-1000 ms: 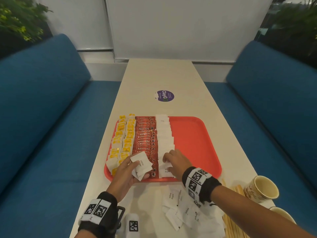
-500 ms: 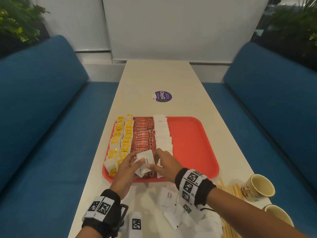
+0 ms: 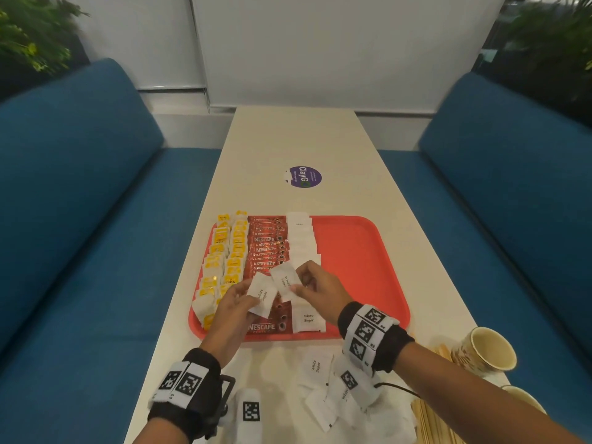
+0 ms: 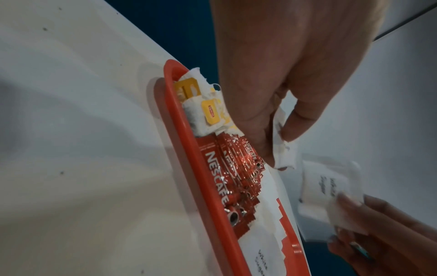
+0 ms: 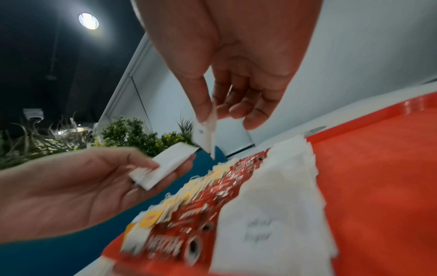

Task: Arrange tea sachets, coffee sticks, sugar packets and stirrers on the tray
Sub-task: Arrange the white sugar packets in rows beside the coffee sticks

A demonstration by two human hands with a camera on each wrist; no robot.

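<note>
A red tray [image 3: 368, 267] holds yellow tea sachets [image 3: 227, 251] on the left, then red coffee sticks [image 3: 266, 248], then a column of white sugar packets [image 3: 301, 241]. Above the tray's near end my left hand [image 3: 246, 294] grips a small stack of sugar packets [image 3: 262, 296]. Just to the right my right hand [image 3: 299, 283] pinches a single sugar packet [image 3: 283, 280] by its edge. The right wrist view shows that packet [image 5: 205, 136] hanging between thumb and forefinger, apart from the left hand's stack [image 5: 165, 164]. In the left wrist view my left hand's fingers [image 4: 295, 127] curl round crumpled white packets [image 4: 285, 155].
Loose sugar packets [image 3: 315, 366] lie on the white table near me. Wooden stirrers [image 3: 429, 421] lie at the near right, beside two paper cups [image 3: 490, 350]. The tray's right half is bare red. Blue benches flank the table; a purple sticker [image 3: 304, 176] sits further out.
My right hand left the sugar column on the tray, reached to the left hand's stack and now pinches one packet drawn off to the right. Both hands rose a little.
</note>
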